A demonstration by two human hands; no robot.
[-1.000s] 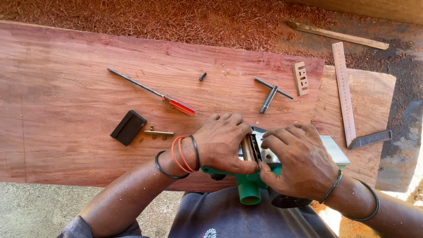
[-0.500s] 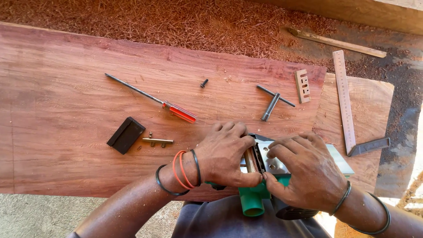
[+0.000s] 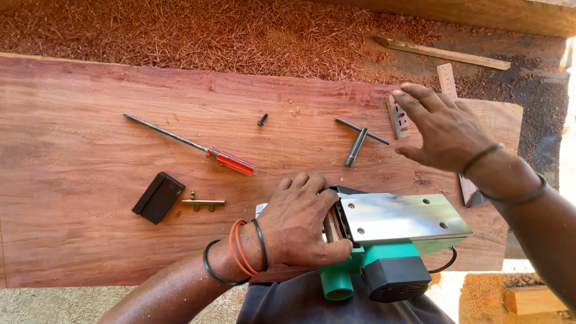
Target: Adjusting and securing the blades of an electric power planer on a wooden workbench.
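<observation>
An upturned green electric planer [image 3: 396, 231] with a shiny metal sole lies at the near edge of a reddish wooden plank [image 3: 90, 180]. My left hand [image 3: 303, 222] grips its front end by the blade drum. Lifted off the planer, my right hand [image 3: 441, 126] hovers with fingers spread, close to a small notched metal blade piece [image 3: 396, 117] at the plank's far right. A T-handled wrench [image 3: 359, 139] lies between the planer and that piece.
A red-handled screwdriver [image 3: 198, 147], a small black screw [image 3: 262, 119], a black block [image 3: 158, 197] and a brass fitting [image 3: 204, 203] lie on the plank's left half. A ruler [image 3: 447, 75] shows behind my right hand. Wood shavings [image 3: 240, 36] cover the ground beyond.
My right hand has left the planer and risen toward the far right of the plank. The planer's metal sole now shows in full. My left hand stays on the planer.
</observation>
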